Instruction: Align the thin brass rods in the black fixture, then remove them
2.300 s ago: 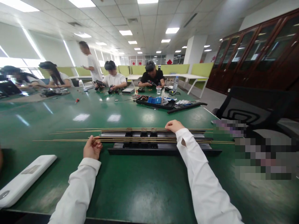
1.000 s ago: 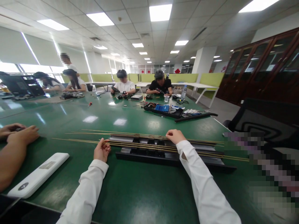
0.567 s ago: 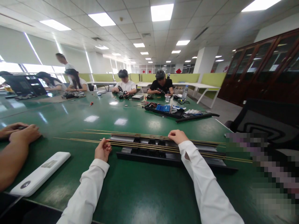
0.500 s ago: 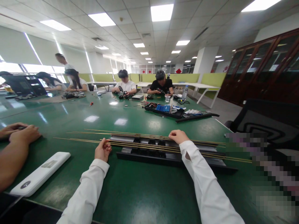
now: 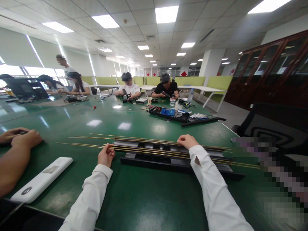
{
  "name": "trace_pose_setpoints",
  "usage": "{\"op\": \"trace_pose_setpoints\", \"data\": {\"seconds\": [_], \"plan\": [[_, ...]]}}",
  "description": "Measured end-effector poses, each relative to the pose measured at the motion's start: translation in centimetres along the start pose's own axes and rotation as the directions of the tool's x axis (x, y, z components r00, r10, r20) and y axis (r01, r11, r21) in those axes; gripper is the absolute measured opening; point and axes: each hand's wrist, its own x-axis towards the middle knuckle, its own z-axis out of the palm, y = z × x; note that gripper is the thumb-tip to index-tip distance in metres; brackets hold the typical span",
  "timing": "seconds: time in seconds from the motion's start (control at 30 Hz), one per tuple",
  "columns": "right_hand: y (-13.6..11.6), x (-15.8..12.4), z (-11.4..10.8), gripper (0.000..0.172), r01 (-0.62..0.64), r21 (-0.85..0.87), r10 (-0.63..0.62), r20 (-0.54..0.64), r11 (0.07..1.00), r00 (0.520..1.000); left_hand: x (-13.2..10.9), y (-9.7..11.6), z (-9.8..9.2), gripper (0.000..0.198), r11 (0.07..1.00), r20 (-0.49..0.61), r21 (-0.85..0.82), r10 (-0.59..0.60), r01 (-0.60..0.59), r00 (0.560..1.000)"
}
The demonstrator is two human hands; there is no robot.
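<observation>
Several long, thin brass-coloured rods [image 5: 134, 149] lie lengthwise over a dark metal rail assembly [image 5: 154, 163] on the green table. With thumb and fingers closed, my left hand [image 5: 106, 155] pinches rods near the assembly's left end. My right hand [image 5: 187, 141] is closed over the rear rods, right of the middle, its fingertips on a rod. Black blocks [image 5: 157, 147] sit between the rails, below the rods. The rods reach past both ends of the assembly. Exactly how many rods each hand pinches is hidden by the fingers.
A white oblong device [image 5: 43, 179] lies at the left, near a co-worker's hands [image 5: 25, 138]. Behind the rods stand a black tool tray [image 5: 169, 115] and a dark strip [image 5: 203, 122]. Other people sit across the green table [image 5: 108, 118]. An office chair [image 5: 274, 128] is at the right.
My right hand has slid slightly to the right along the rods. The rear rod's left end has shifted a little right. My left hand stays in place.
</observation>
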Motion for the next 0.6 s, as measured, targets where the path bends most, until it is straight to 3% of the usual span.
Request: {"op": "trace_pose_setpoints", "data": {"seconds": [0.27, 0.6], "plan": [[0.0, -0.2, -0.4, 0.015, -0.009, -0.008, 0.009, -0.012, 1.0, 1.0, 0.2, 0.0, -0.1, 0.017, 1.0, -0.006, -0.008, 0.0, 0.0, 1.0], [-1.7, -0.2, 0.6, 0.016, 0.008, -0.07, -0.01, -0.024, 0.997, 1.0, 0.1, 0.1, -0.1, 0.017, 1.0, -0.009, -0.003, 0.001, -0.001, 1.0]]}}
